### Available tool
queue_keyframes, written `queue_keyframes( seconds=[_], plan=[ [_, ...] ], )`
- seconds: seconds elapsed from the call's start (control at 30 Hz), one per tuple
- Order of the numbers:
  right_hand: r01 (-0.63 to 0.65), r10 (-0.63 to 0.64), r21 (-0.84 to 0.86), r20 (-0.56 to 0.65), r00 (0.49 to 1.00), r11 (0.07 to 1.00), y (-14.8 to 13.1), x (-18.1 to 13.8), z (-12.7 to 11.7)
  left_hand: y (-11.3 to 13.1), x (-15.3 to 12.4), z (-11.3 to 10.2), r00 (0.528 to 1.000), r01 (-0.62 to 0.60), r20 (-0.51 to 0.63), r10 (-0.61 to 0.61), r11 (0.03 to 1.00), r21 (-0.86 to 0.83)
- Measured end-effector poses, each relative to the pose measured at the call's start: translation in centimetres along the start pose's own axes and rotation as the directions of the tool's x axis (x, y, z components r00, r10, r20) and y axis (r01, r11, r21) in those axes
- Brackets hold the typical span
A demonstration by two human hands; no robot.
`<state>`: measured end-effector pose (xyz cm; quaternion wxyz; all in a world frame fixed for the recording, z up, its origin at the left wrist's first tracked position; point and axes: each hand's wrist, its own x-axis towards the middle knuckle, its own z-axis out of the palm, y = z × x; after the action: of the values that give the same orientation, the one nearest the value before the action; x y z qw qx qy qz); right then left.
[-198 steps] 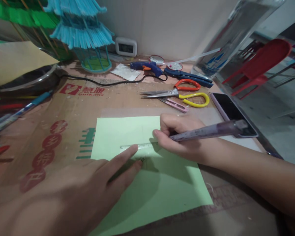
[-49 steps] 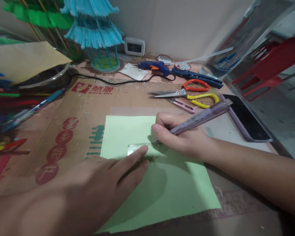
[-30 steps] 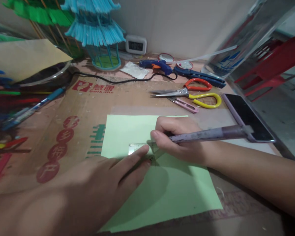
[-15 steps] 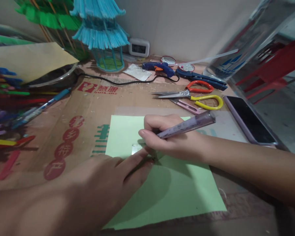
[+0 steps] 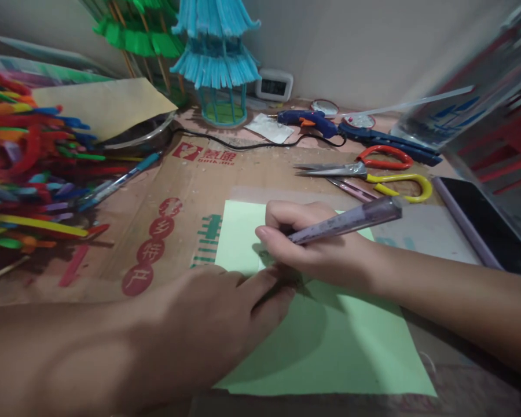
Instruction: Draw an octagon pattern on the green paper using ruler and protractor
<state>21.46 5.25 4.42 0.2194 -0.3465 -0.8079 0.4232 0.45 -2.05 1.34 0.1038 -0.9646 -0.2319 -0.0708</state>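
My right hand [image 5: 312, 237] grips a pen [image 5: 347, 220] with a clear purplish barrel, its blunt end leaning up to the right. The pen's tip is hidden behind the fingers, low over a light green sheet of paper [image 5: 356, 347]. My left hand [image 5: 226, 313] comes in from the lower left, thumb and forefinger drawn close together and pressed down beside the right fingertips. Under them a small pale, shiny piece [image 5: 261, 262] shows only at its edge; what it is I cannot make out.
Printed cardboard [image 5: 186, 191] lies beneath the paper. Behind are scissors [image 5: 364, 168], a blue glue gun [image 5: 312, 121] with a black cord, and a blue pipe-cleaner tower [image 5: 221, 63]. A phone [image 5: 490, 226] lies right; colourful pipe cleaners [image 5: 26, 156] pile up left.
The view has swung left, so everything appears farther right and more of the pipe-cleaner pile shows. Both hands keep nearly the same place on the paper, the pen still held.
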Motion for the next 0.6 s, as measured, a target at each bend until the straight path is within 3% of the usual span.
queue_keyframes(
  seconds=[0.23, 0.6],
  plan=[
    [0.006, -0.004, 0.034, -0.066, 0.998, 0.999, 0.18, 0.14, 0.45, -0.12, 0.40, -0.73, 1.000, 0.012, -0.019, -0.014, 0.993, -0.115],
    [0.026, -0.022, 0.034, -0.114, 0.993, 0.999, 0.53, 0.07, 0.60, -0.22, 0.31, -0.84, 0.999, 0.048, -0.013, -0.049, 0.993, -0.104]
  ],
)
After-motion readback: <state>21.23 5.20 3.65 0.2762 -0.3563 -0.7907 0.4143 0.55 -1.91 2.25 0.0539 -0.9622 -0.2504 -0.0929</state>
